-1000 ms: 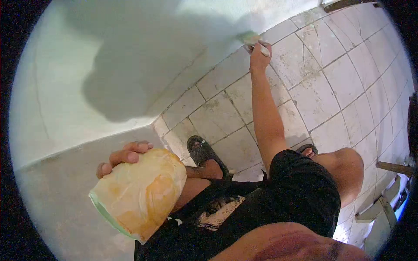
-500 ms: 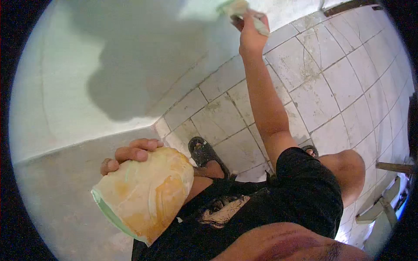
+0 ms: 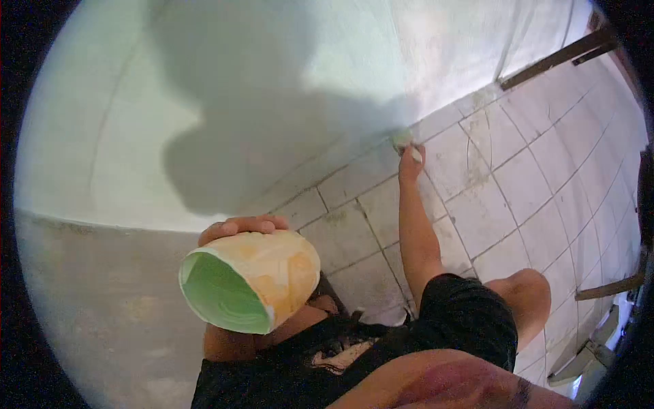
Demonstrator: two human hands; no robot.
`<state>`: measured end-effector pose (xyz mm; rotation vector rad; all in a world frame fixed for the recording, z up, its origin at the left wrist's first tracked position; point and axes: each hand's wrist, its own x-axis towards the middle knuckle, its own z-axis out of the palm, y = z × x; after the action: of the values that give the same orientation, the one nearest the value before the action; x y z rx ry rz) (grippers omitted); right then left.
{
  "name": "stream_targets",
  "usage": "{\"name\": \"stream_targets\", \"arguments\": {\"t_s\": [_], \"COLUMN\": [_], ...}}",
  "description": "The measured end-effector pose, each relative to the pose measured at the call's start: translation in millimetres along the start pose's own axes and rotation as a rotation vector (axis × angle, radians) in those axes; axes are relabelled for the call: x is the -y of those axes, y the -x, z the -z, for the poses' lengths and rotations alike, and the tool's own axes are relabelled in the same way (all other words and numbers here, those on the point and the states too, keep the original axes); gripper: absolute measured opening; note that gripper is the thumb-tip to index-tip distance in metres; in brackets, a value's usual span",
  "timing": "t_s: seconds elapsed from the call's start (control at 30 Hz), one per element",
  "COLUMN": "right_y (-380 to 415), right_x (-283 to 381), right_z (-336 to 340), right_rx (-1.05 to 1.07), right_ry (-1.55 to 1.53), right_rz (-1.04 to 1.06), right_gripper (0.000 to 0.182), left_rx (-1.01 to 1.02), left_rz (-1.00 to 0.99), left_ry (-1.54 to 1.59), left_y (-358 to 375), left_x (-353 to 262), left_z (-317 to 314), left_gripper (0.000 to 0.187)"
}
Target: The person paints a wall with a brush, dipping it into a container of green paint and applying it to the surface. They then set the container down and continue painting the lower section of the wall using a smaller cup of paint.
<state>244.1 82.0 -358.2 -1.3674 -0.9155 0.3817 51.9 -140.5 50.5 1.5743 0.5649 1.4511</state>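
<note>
My left hand (image 3: pixel 248 226) is closed on the rim side of a cream plastic tub (image 3: pixel 289 269) with orange-brown smears. The tub lies tilted, its mouth facing left, and light green paint (image 3: pixel 221 293) coats the inside. At the end of my outstretched arm, my right hand (image 3: pixel 411 163) grips a paintbrush (image 3: pixel 402 139). Its green-tinted bristles are at the foot of the pale green wall (image 3: pixel 347 68), close to where the wall meets the floor; exact contact is hard to make out.
White floor tiles (image 3: pixel 504 204) with dirt marks run along the wall. A dark wooden beam (image 3: pixel 558 58) sits at the upper right, and a wooden leg (image 3: pixel 610 288) with pale wooden pieces (image 3: pixel 579 358) at the lower right. Bare grey surface (image 3: pixel 109 293) fills the left.
My right hand with the paintbrush has come down the wall to the floor line. The tub has turned so that its green inside shows. The head view has shifted.
</note>
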Motion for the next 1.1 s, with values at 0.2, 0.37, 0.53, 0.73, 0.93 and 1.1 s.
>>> {"name": "stream_targets", "arguments": {"t_s": [0.2, 0.37, 0.53, 0.73, 0.93, 1.1], "right_y": [-68, -139, -172, -94, 27, 27], "right_x": [159, 354, 453, 299, 93, 89], "right_z": [-18, -12, 17, -25, -23, -12], "right_rx": [-0.057, -0.071, 0.025, 0.000, 0.017, -0.010], "right_ry": [-0.498, -0.838, -1.099, -0.868, -0.696, -0.599], "right_rz": [-0.400, -0.102, 0.034, -0.007, -0.457, -0.589], "right_gripper": [0.007, 0.008, 0.017, 0.014, 0.017, 0.012], "left_rx": [0.044, -0.191, -0.101, -0.125, -0.191, -0.182], "left_rz": [0.025, 0.261, 0.308, 0.112, 0.082, 0.065], "left_ry": [0.116, 0.071, -0.093, -0.091, 0.246, 0.375], "left_y": [-9, 11, 9, 45, 18, 8], "left_x": [6, 13, 21, 28, -8, -26], "left_z": [17, 57, 84, 122, 103, 75], "left_gripper": [0.082, 0.094, 0.090, 0.084, 0.078, 0.073]}}
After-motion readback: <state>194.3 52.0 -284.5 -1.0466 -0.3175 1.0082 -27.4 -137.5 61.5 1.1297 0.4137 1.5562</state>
